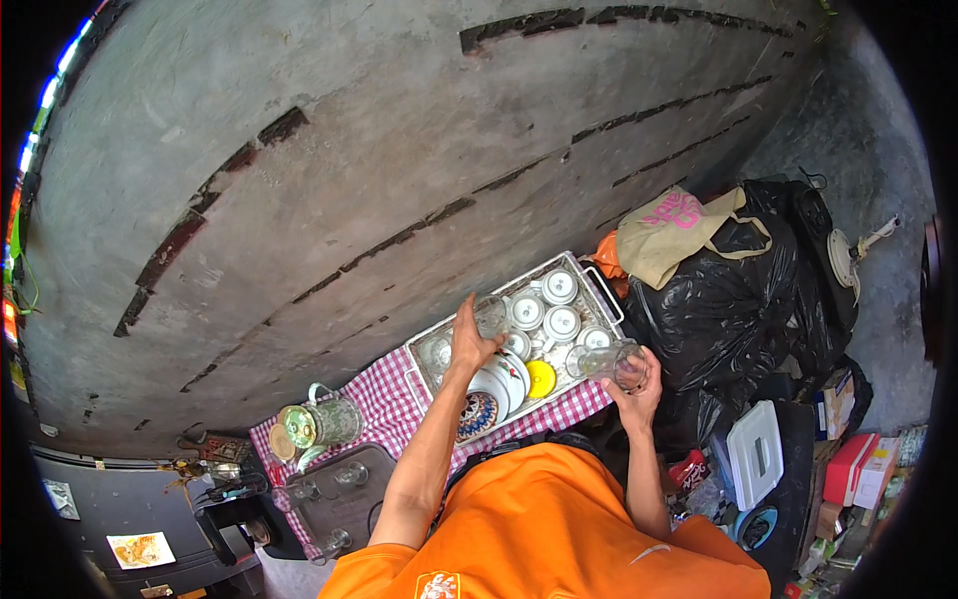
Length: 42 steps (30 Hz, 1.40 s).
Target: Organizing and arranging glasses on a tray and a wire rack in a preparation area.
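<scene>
My left hand [471, 346] is over a white-rimmed tray [414, 348], its fingers and thumb around a clear glass [492, 316]. At the tray's right end, my right hand [638, 389] grips a tall clear drinking glass [602, 362], tilted on its side. Several white cups [561, 323] stand upside down in the tray. Nearer to me are stacked white plates [490, 385], a yellow round lid or dish [541, 379] and a blue-patterned bowl or dish [477, 415]. More clear glassware [434, 352] sits at the tray's left end, partly behind my left wrist.
Under the tray lies a pink checked cloth [378, 382]. Left of it are a green patterned pitcher [329, 421] and a dark tray [359, 490] with several stemmed glasses [352, 474]. Black plastic bags [718, 314] and a cloth bag [662, 243] crowd the right. A concrete wall [359, 187] rises behind.
</scene>
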Each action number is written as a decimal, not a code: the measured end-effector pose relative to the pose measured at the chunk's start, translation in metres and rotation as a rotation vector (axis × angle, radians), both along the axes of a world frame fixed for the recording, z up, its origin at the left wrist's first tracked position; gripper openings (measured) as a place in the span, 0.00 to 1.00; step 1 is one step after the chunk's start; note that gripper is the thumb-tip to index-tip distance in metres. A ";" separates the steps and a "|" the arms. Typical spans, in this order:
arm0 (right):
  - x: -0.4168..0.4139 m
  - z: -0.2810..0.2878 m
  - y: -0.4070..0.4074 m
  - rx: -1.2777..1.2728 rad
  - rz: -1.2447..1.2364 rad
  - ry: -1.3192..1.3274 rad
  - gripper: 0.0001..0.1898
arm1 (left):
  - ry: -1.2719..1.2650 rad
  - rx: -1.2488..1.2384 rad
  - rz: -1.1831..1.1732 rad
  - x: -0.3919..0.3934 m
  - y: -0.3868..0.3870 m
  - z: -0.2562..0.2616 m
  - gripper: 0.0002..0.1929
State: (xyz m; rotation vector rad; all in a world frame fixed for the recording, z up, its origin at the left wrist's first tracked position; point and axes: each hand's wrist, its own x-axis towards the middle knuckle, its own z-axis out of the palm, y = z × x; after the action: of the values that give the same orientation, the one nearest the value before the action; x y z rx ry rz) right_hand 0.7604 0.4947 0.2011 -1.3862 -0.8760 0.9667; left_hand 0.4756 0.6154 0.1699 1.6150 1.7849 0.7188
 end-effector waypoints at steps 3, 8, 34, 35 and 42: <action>0.000 -0.001 0.000 -0.005 0.027 -0.009 0.46 | 0.000 0.006 0.017 0.001 -0.003 -0.002 0.55; 0.001 -0.012 -0.002 -0.026 0.041 -0.034 0.46 | -0.053 0.035 0.057 0.003 -0.016 0.005 0.56; -0.044 0.030 -0.044 0.054 0.337 -0.262 0.44 | -0.249 0.086 -0.082 0.024 -0.186 0.033 0.19; -0.046 0.031 -0.046 0.076 0.374 -0.332 0.44 | -0.264 0.081 -0.097 0.025 -0.188 0.033 0.20; -0.063 0.041 -0.072 0.050 0.414 -0.407 0.43 | -0.341 -0.056 -0.185 0.026 -0.206 0.044 0.26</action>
State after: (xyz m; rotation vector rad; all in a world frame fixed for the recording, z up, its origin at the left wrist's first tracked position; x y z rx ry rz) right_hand 0.6974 0.4225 0.2424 -1.4105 -1.5272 0.9728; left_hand 0.5013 0.4097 0.2140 1.4938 1.3826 0.7957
